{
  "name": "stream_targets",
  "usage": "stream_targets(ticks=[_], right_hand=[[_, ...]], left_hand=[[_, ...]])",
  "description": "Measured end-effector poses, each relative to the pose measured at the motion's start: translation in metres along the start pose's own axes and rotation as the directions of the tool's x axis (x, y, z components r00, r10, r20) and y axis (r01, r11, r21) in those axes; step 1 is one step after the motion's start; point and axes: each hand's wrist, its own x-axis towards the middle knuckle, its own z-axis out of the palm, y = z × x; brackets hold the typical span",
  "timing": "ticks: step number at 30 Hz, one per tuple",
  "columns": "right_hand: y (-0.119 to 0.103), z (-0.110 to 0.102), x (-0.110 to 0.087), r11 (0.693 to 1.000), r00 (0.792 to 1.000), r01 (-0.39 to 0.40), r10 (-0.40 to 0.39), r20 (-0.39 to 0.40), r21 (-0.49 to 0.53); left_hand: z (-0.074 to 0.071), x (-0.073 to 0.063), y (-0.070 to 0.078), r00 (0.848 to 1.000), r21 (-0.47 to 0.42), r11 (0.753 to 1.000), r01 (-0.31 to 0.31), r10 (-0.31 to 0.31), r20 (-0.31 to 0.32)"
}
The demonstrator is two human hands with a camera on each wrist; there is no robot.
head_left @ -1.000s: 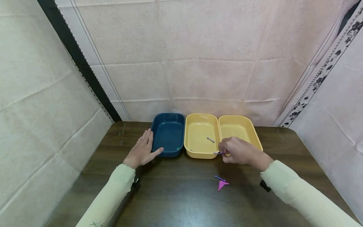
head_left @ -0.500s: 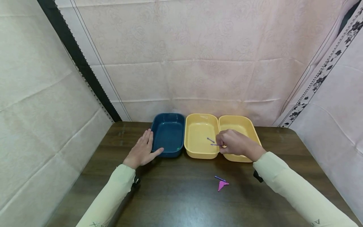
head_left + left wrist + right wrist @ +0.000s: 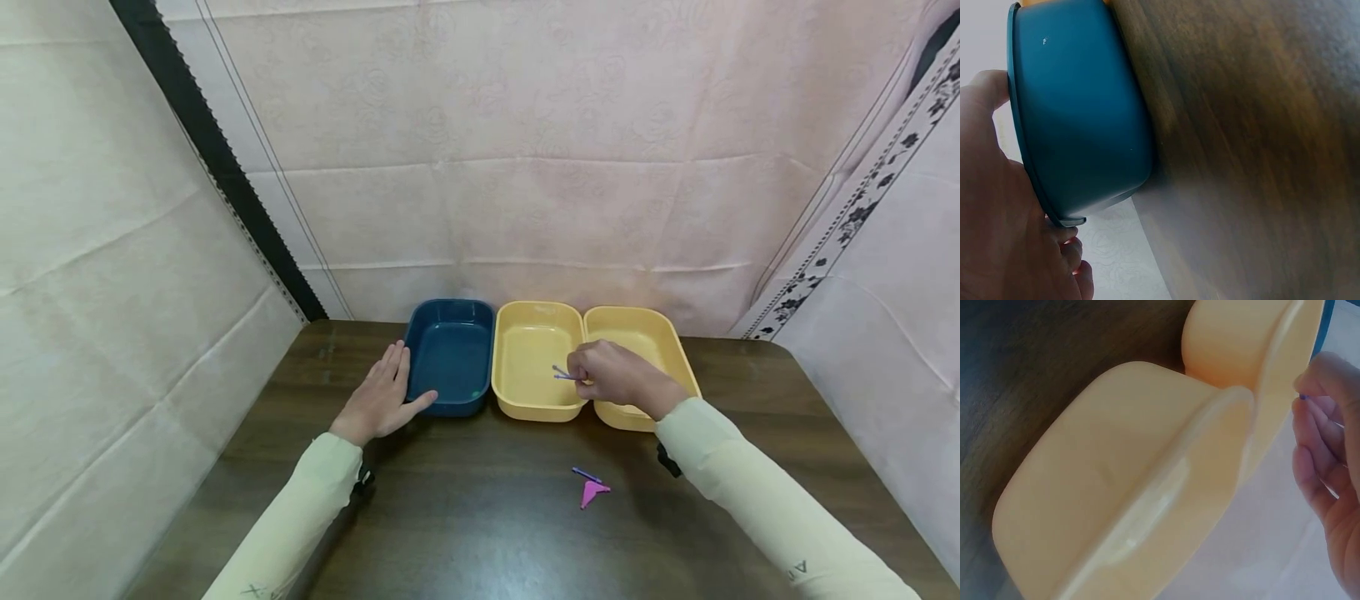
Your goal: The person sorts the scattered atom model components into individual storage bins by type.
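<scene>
My right hand is over the edge between the two yellow trays, pinching a thin purple stick whose free end points left above the middle yellow tray. In the right wrist view only a tiny dark tip of it peeks out between thumb and finger. A second purple stick lies inside that tray, partly overlapped by the hand. My left hand rests with straight fingers along the left rim of the blue tray; the left wrist view shows its thumb and palm against the rim.
The right yellow tray stands beside the middle one, all trays in a row near the back cloth. Closer on the dark wooden table lie another purple stick and a pink angular piece.
My right hand has moved forward and left with the purple stick, from the front edge of the yellow trays to over the middle tray. The left hand stays on the blue tray.
</scene>
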Motion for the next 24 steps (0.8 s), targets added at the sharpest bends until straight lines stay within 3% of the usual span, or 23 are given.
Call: stream_targets(ticks=[11,24], right_hand=[[-0.003,0.01,0.0,0.999,0.992,-0.044,0.041,-0.121,-0.024],[-0.032,-0.01,-0.041,0.998,0.996,0.042,-0.046,-0.083,-0.05]], left_hand=[[0.002,0.002,-0.001,1.0,-0.002,1.0,0.002,-0.002,0.01],[0.002,0.002,-0.002,1.0,-0.014,1.0,0.003,-0.003,0.001]])
